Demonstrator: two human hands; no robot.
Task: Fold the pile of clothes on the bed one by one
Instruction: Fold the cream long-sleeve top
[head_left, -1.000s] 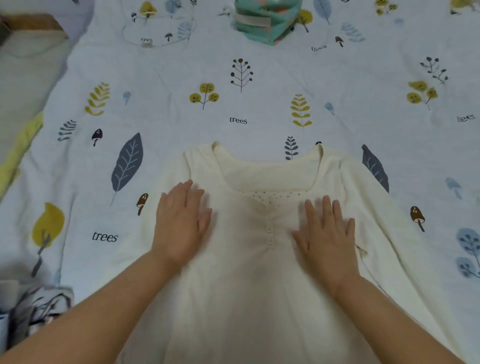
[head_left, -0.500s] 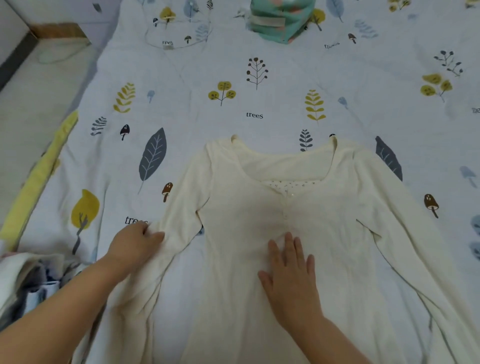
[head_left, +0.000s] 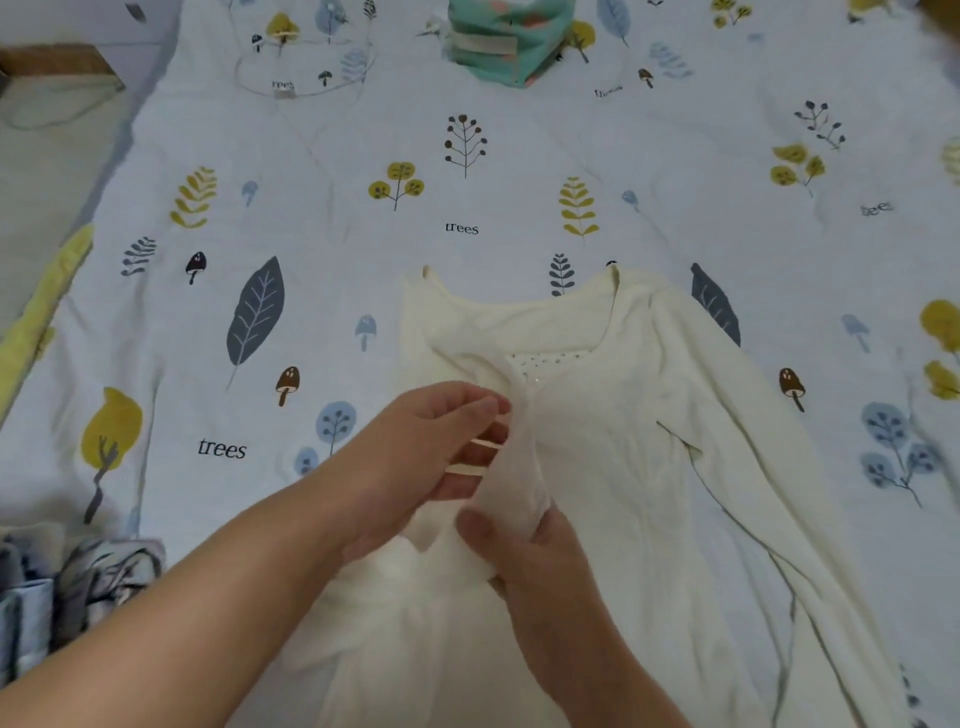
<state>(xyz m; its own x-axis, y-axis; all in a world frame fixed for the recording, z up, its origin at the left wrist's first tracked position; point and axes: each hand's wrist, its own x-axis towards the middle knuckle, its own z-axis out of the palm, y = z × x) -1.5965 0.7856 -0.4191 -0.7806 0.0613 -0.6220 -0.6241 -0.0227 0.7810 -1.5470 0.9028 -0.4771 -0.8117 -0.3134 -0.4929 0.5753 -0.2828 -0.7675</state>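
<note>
A cream long-sleeved top (head_left: 613, 431) lies face up on the printed bedsheet (head_left: 467, 171), neckline away from me. Its left sleeve is folded across the chest. My left hand (head_left: 441, 441) grips that folded sleeve from the left, fingers curled round the cloth. My right hand (head_left: 524, 556) holds the same sleeve from below, thumb on top of it. The right sleeve stretches out flat toward the lower right. A pile of grey and blue clothes (head_left: 67, 587) sits at the lower left edge.
A folded teal patterned garment (head_left: 509, 41) rests at the far middle of the bed. The bed's left edge, with a yellow strip (head_left: 47, 306), borders the floor (head_left: 47, 156). A thin cable loops at the top left.
My left hand has carried the left sleeve over onto the chest. My right hand, which pressed flat on the front, has moved up and taken hold of the sleeve.
</note>
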